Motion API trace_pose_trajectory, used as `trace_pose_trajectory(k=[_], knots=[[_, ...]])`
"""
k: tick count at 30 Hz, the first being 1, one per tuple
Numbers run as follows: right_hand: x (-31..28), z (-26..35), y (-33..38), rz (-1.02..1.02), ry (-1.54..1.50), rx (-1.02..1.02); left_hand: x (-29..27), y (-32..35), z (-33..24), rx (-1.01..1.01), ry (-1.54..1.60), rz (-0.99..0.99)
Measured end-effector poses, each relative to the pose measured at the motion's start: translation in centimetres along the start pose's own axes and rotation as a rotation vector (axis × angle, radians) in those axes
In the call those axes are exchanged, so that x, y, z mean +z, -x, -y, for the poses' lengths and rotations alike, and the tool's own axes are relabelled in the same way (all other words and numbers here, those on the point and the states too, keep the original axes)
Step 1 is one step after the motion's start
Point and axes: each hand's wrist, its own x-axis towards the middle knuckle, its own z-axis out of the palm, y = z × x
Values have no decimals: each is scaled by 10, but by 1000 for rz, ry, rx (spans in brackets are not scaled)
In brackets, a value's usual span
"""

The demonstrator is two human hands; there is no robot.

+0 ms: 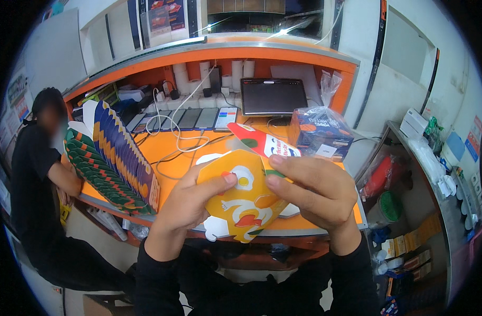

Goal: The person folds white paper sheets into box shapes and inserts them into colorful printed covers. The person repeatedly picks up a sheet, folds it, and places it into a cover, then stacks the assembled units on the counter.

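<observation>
Orange countertop [167,150] fills the space beyond our hands, with a dark monitor [273,96], a row of phones [191,119] and white cables [186,139] farther back. Between our hands we hold a flat printed carton blank [241,197], yellow-orange with white cartoon shapes, a red and green flap and a white scalloped edge at its bottom. Our left hand [191,203] is curled around the blank's left edge, thumb pressed on its face, fingers behind it. Our right hand [317,192] is partly closed, its fingertips pinching the blank's upper right edge. The blank's long axis runs on a slant, from its lower end near our chest up and away to the red and white tip that points past our right hand toward the monitor. Just left of our left hand a fanned stack of similar flat cartons [112,158] stands on edge. Beyond our right hand sits a plastic-wrapped box [321,132]. A person in black [33,179] sits far to the left.
</observation>
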Motion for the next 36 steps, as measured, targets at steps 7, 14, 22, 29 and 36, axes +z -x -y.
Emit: trace_pose_trajectory(k=[7,14,22,29,36], knots=[[4,-10,3,80,131,-120,-3,0,-2,-36,136,58],[32,11,25,16,-214,342,-12,-11,25,67,210,-30],[63,44,76,220,-892,983,27,6,81,654,336,-281],[72,37,85,-187,-1483,1116,4,47,109,343,104,86],[50,35,73,-41,-297,653,-8,60,109,301,264,64]])
